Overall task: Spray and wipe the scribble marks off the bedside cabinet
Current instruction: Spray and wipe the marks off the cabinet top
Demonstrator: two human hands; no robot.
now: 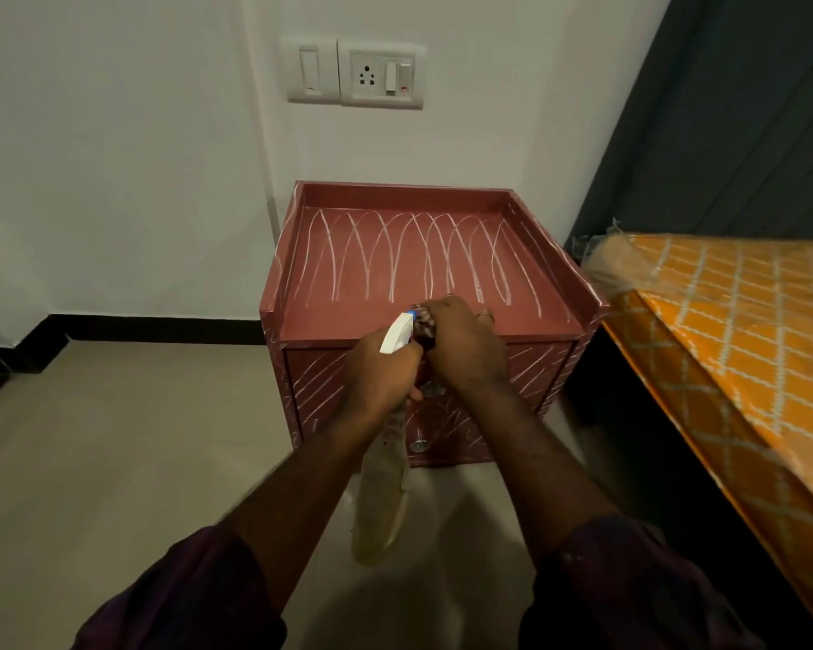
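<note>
A reddish-brown bedside cabinet (423,255) stands against the wall, its recessed top and its drawer fronts covered in white looping scribble marks (409,255). In front of its near edge my left hand (376,372) grips a spray bottle (397,333) with a white head and blue nozzle; the bottle's pale body (383,499) hangs down below the hand. My right hand (461,340) is closed around a dark patterned cloth (423,326) right beside the nozzle. Both hands touch each other above the top drawer.
A bed with an orange patterned sheet (733,330) stands close on the right, a dark curtain (733,114) behind it. A switch and socket panel (355,72) is on the white wall above the cabinet. Beige tiled floor (113,438) lies to the left.
</note>
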